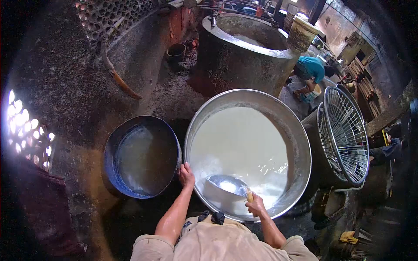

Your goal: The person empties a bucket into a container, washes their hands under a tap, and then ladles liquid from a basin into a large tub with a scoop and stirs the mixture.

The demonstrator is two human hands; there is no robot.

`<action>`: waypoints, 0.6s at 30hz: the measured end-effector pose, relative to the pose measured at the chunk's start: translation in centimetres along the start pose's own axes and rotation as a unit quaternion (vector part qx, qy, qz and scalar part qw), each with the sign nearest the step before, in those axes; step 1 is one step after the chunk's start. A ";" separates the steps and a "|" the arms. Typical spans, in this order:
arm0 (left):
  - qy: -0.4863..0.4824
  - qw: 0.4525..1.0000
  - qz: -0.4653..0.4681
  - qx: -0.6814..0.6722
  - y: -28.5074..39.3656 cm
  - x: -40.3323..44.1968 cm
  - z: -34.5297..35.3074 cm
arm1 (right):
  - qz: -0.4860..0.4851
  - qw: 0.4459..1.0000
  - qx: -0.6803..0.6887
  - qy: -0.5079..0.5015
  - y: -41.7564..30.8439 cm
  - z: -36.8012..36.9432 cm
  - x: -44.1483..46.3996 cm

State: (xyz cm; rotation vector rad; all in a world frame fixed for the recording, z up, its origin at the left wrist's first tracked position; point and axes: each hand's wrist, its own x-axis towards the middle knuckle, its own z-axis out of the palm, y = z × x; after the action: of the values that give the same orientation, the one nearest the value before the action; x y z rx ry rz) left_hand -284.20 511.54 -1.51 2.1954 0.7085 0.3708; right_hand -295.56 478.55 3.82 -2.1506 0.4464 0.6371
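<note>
A wide metal basin (305, 174) holds milky white liquid (239, 135). My right hand (256, 205), inside the basin's near rim, is wrapped round the short handle of a round metal scoop (227, 184), whose bowl lies at the surface of the liquid. At the basin's left rim is my left hand (187, 176), its fingers closed on the edge. Just left of that hand stands a dark blue tub (109, 174) with cloudy liquid in it.
A large concrete vat (244, 65) stands behind the basin. Wire baskets (346, 135) rest on a drum at the right. A person in a teal shirt (312, 68) bends over a bucket (314, 92) farther back. A small pot (176, 53) sits by the vat.
</note>
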 end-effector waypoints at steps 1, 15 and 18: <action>0.000 1.000 0.001 -0.001 0.1 0.1 0.0 | -0.009 1.000 -0.005 -0.010 -0.5 -0.1 -0.3; -0.009 0.999 0.007 -0.044 1.0 -0.2 -0.7 | -0.198 0.950 -0.202 0.136 -17.5 -1.9 12.6; -0.019 0.999 -0.013 -0.023 0.4 -0.1 -0.3 | -0.133 0.954 -0.255 0.082 -15.1 -0.5 14.6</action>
State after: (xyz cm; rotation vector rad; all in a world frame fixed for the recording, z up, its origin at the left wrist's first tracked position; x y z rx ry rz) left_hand -284.26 511.42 -1.05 2.1424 0.7001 0.3297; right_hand -275.84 485.79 4.95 -2.7075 0.0704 0.4525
